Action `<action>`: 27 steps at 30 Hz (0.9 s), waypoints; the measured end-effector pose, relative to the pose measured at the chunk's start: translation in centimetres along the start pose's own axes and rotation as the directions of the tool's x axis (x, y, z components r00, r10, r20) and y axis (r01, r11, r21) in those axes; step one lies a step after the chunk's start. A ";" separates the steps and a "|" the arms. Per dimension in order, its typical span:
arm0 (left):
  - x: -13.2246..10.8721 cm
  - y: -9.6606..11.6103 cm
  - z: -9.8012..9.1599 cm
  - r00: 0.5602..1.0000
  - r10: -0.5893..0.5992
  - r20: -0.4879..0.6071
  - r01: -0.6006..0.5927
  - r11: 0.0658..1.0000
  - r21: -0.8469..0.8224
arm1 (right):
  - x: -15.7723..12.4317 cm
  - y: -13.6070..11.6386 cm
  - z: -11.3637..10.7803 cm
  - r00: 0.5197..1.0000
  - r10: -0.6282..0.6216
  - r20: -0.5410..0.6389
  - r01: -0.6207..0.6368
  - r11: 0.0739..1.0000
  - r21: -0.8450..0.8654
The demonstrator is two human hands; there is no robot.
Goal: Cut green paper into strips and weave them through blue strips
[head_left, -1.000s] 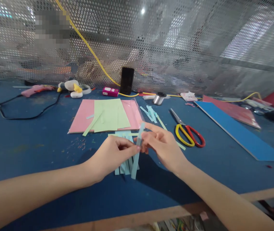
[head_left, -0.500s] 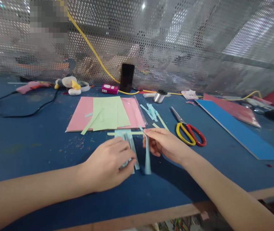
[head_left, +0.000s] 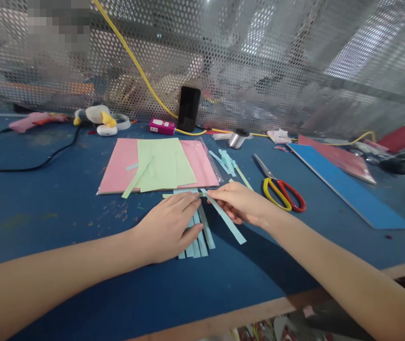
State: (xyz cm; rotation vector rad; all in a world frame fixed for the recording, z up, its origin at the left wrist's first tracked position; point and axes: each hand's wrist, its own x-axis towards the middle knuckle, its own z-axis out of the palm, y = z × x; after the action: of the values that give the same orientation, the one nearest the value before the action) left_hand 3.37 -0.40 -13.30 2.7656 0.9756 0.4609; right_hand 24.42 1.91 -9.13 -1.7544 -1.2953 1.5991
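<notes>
My left hand (head_left: 166,227) lies flat over a row of several light blue paper strips (head_left: 197,241), pressing them to the table with its fingertips near their upper ends. My right hand (head_left: 236,203) pinches the end of a single light blue strip (head_left: 225,220), which slants down to the right, across the table. A thin pale green strip (head_left: 179,194) lies crosswise under the top ends of the row. The fingers of my left hand hide part of the row.
Beyond my hands lie pale green paper (head_left: 159,166) on a pink sheet (head_left: 119,166), and a small pile of blue strips (head_left: 225,162). Red-and-yellow-handled scissors (head_left: 276,192) and a blue board (head_left: 344,184) are to the right. A phone (head_left: 189,109) stands by perforated metal mesh (head_left: 259,61).
The strip in my right hand has swung from hanging nearly upright to a low slant, lying down to the right. My left hand has moved onto the row of strips.
</notes>
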 end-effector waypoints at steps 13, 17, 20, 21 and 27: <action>-0.3 -0.5 -0.1 1.000 0.018 -0.011 -0.018 0.999 -0.038 | 0.8 -0.8 1.4 0.997 0.053 -0.049 -0.055 0.998 -0.037; -0.3 -0.5 -0.1 0.999 0.023 -0.022 -0.024 0.999 -0.046 | 0.9 -0.9 1.6 0.994 0.072 -0.078 -0.071 0.997 0.010; -0.3 -0.5 -0.2 1.000 0.020 -0.019 -0.021 0.998 -0.052 | 0.9 -1.0 1.7 0.995 0.064 -0.082 -0.062 0.998 0.022; -0.4 -0.5 -0.2 1.000 0.019 -0.016 -0.020 0.998 -0.055 | 0.9 -1.0 1.7 0.995 0.063 -0.081 -0.062 0.998 0.017; -0.4 -0.5 -0.2 1.000 0.017 -0.011 -0.018 0.999 -0.050 | 1.0 -1.2 1.9 0.995 0.041 -0.096 -0.046 0.997 -0.055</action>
State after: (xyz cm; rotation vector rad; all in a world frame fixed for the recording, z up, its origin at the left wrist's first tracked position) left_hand 2.76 -0.25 -13.35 2.7318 0.9297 0.4964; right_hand 22.14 2.80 -9.16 -1.8816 -1.2781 1.4960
